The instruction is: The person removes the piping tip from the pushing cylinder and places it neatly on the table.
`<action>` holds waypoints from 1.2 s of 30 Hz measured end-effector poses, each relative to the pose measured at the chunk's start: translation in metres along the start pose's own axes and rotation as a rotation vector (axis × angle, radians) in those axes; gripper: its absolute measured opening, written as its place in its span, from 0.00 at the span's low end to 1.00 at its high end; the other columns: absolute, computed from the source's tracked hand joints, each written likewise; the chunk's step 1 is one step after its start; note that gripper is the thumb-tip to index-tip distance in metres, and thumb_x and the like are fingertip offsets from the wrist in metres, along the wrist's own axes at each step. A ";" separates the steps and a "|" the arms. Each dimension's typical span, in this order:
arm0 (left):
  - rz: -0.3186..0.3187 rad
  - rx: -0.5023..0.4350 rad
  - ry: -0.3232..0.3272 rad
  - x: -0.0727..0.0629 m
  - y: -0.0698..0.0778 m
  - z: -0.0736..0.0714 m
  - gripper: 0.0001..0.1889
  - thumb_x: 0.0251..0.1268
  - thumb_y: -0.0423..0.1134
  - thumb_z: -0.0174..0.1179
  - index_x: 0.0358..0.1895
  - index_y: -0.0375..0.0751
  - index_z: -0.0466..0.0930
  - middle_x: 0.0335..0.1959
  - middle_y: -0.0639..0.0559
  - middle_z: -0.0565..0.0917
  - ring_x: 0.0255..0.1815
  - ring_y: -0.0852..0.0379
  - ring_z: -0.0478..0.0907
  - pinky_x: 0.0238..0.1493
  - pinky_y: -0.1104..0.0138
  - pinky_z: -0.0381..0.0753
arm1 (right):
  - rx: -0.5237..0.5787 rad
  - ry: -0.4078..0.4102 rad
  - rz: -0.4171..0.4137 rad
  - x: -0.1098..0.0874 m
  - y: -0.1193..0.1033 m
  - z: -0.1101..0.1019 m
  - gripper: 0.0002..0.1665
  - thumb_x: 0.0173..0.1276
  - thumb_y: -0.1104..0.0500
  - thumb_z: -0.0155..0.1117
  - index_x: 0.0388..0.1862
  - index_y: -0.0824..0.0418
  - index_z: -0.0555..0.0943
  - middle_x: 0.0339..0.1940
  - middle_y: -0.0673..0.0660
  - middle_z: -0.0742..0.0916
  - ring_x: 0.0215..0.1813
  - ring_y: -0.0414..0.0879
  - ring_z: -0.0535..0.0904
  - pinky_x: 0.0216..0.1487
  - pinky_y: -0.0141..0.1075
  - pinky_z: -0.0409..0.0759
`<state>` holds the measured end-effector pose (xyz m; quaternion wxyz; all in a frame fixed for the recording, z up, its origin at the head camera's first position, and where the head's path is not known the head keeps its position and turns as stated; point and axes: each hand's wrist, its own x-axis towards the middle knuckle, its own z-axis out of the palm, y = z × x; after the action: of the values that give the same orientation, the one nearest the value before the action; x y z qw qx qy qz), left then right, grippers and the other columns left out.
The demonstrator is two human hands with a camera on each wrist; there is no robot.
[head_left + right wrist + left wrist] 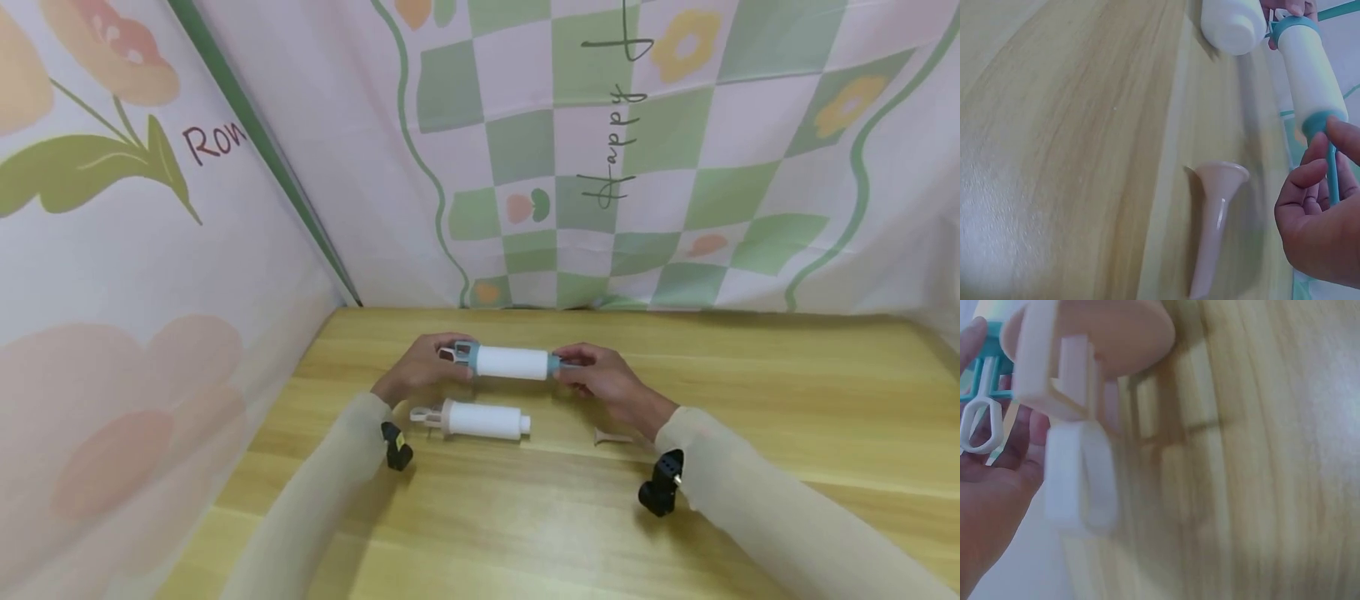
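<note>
A syringe-style sausage stuffer [512,362], white with teal ends, lies level between my hands, towards the back of the table. My left hand [427,364] holds its teal collar, beside the white loop handle [982,425]. At the opposite end, the fingers of my right hand [611,382] pinch the narrow teal nozzle [1331,172] close to the teal cap. A second stuffer [483,420], with a pink collar [1122,337], lies nearer to me on the table, touched by neither hand. A loose pink funnel-shaped nozzle [1215,212] lies below my right hand.
The wooden table [540,508] runs back to a hanging cloth [517,150] with green checks and flowers. Another printed cloth [135,333] hangs along the left side. Small black cameras sit on both sleeves.
</note>
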<state>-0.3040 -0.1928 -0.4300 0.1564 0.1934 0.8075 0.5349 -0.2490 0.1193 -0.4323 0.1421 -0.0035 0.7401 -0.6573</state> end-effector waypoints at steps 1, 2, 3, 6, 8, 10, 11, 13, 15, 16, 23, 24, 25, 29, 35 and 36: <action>0.006 0.001 0.000 0.000 0.002 0.000 0.28 0.56 0.33 0.73 0.63 0.40 0.78 0.43 0.43 0.82 0.42 0.48 0.78 0.43 0.62 0.80 | 0.000 -0.003 -0.005 -0.001 -0.001 -0.001 0.27 0.70 0.62 0.67 0.65 0.69 0.74 0.51 0.58 0.82 0.43 0.47 0.78 0.39 0.37 0.76; 0.011 0.001 0.000 -0.001 0.003 0.001 0.28 0.57 0.33 0.73 0.63 0.40 0.78 0.44 0.43 0.82 0.42 0.48 0.78 0.43 0.62 0.80 | 0.002 -0.006 -0.010 -0.002 -0.002 -0.002 0.27 0.70 0.62 0.67 0.65 0.70 0.74 0.51 0.58 0.82 0.43 0.48 0.78 0.39 0.37 0.76; 0.018 0.002 -0.001 -0.001 0.005 0.002 0.28 0.57 0.33 0.72 0.63 0.40 0.78 0.45 0.43 0.81 0.42 0.48 0.78 0.43 0.61 0.81 | 0.003 -0.010 -0.017 -0.003 -0.002 -0.004 0.27 0.70 0.62 0.67 0.65 0.70 0.74 0.51 0.58 0.82 0.44 0.48 0.78 0.39 0.37 0.76; 0.015 0.000 0.004 0.000 0.010 0.004 0.27 0.58 0.32 0.71 0.63 0.41 0.78 0.46 0.43 0.81 0.43 0.48 0.78 0.43 0.60 0.81 | -0.006 -0.022 -0.030 -0.007 -0.005 -0.009 0.28 0.70 0.60 0.67 0.66 0.69 0.73 0.51 0.58 0.82 0.45 0.50 0.78 0.41 0.38 0.77; 0.006 0.002 0.007 0.001 0.014 0.007 0.27 0.59 0.33 0.71 0.63 0.42 0.78 0.48 0.44 0.81 0.43 0.48 0.78 0.44 0.60 0.82 | -0.011 -0.025 -0.035 -0.010 -0.006 -0.013 0.29 0.71 0.59 0.67 0.67 0.68 0.73 0.52 0.58 0.81 0.47 0.51 0.78 0.42 0.39 0.77; 0.001 0.006 0.009 0.002 0.019 0.011 0.27 0.59 0.33 0.71 0.64 0.44 0.78 0.48 0.45 0.81 0.44 0.48 0.78 0.44 0.59 0.82 | -0.016 -0.027 -0.038 -0.014 -0.007 -0.018 0.30 0.71 0.58 0.67 0.68 0.68 0.72 0.53 0.58 0.81 0.48 0.51 0.78 0.42 0.39 0.77; 0.001 0.010 0.011 0.003 0.021 0.012 0.27 0.60 0.33 0.71 0.64 0.45 0.78 0.48 0.45 0.81 0.44 0.48 0.78 0.44 0.59 0.82 | -0.015 -0.027 -0.041 -0.016 -0.008 -0.020 0.30 0.72 0.58 0.66 0.68 0.68 0.72 0.53 0.58 0.81 0.48 0.51 0.79 0.42 0.39 0.76; 0.007 0.006 0.013 0.004 0.024 0.015 0.27 0.60 0.33 0.71 0.64 0.44 0.77 0.48 0.45 0.81 0.45 0.48 0.79 0.45 0.59 0.82 | -0.008 -0.024 -0.044 -0.019 -0.010 -0.024 0.31 0.72 0.58 0.66 0.69 0.68 0.71 0.54 0.59 0.81 0.48 0.50 0.79 0.41 0.38 0.76; 0.010 -0.023 0.018 0.005 0.027 0.018 0.28 0.59 0.32 0.71 0.64 0.43 0.77 0.48 0.44 0.81 0.45 0.47 0.79 0.46 0.59 0.82 | 0.000 -0.021 -0.047 -0.023 -0.011 -0.026 0.31 0.72 0.58 0.66 0.70 0.68 0.70 0.55 0.59 0.81 0.48 0.50 0.79 0.40 0.37 0.76; 0.008 -0.043 0.021 0.005 0.028 0.020 0.28 0.59 0.31 0.71 0.64 0.43 0.77 0.48 0.43 0.80 0.46 0.47 0.79 0.46 0.58 0.82 | 0.001 -0.018 -0.049 -0.024 -0.011 -0.027 0.32 0.71 0.58 0.66 0.70 0.68 0.70 0.55 0.59 0.81 0.48 0.49 0.79 0.40 0.36 0.76; 0.024 -0.160 0.038 0.002 0.041 0.032 0.30 0.57 0.27 0.70 0.65 0.39 0.75 0.51 0.40 0.78 0.49 0.45 0.78 0.49 0.57 0.82 | -0.007 0.008 -0.084 -0.037 -0.015 -0.034 0.32 0.70 0.58 0.68 0.69 0.68 0.71 0.53 0.56 0.82 0.46 0.47 0.81 0.40 0.36 0.78; 0.033 -0.166 0.037 0.002 0.043 0.034 0.30 0.57 0.27 0.70 0.65 0.38 0.75 0.52 0.41 0.78 0.49 0.45 0.78 0.49 0.57 0.82 | -0.005 0.011 -0.091 -0.039 -0.015 -0.037 0.32 0.70 0.58 0.68 0.69 0.69 0.71 0.52 0.56 0.82 0.45 0.47 0.81 0.40 0.36 0.78; 0.045 -0.172 0.036 0.002 0.045 0.036 0.31 0.57 0.26 0.70 0.66 0.36 0.74 0.52 0.41 0.78 0.49 0.45 0.78 0.49 0.57 0.82 | -0.004 0.011 -0.095 -0.041 -0.016 -0.038 0.32 0.70 0.58 0.68 0.69 0.69 0.71 0.52 0.55 0.82 0.44 0.46 0.81 0.40 0.36 0.78; 0.084 -0.196 0.029 0.002 0.050 0.043 0.31 0.57 0.25 0.70 0.66 0.34 0.73 0.53 0.40 0.78 0.49 0.45 0.78 0.49 0.58 0.82 | -0.007 0.009 -0.109 -0.047 -0.016 -0.046 0.32 0.71 0.58 0.67 0.69 0.69 0.71 0.51 0.54 0.82 0.44 0.45 0.80 0.40 0.36 0.79; 0.104 -0.203 0.035 0.001 0.056 0.051 0.30 0.56 0.27 0.70 0.65 0.39 0.75 0.51 0.40 0.78 0.49 0.45 0.78 0.51 0.54 0.82 | -0.014 0.007 -0.121 -0.055 -0.019 -0.053 0.33 0.70 0.56 0.68 0.69 0.68 0.70 0.53 0.55 0.81 0.45 0.45 0.80 0.43 0.38 0.80; 0.100 -0.203 0.037 0.001 0.056 0.052 0.30 0.57 0.28 0.70 0.65 0.38 0.75 0.51 0.40 0.78 0.49 0.45 0.78 0.52 0.52 0.81 | -0.012 0.004 -0.117 -0.056 -0.020 -0.054 0.33 0.70 0.56 0.68 0.69 0.68 0.70 0.53 0.55 0.81 0.45 0.44 0.79 0.44 0.38 0.80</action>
<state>-0.2724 -0.1308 -0.3977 0.1335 0.2068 0.7411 0.6246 -0.2101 0.1797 -0.3965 0.1020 -0.0463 0.7428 -0.6601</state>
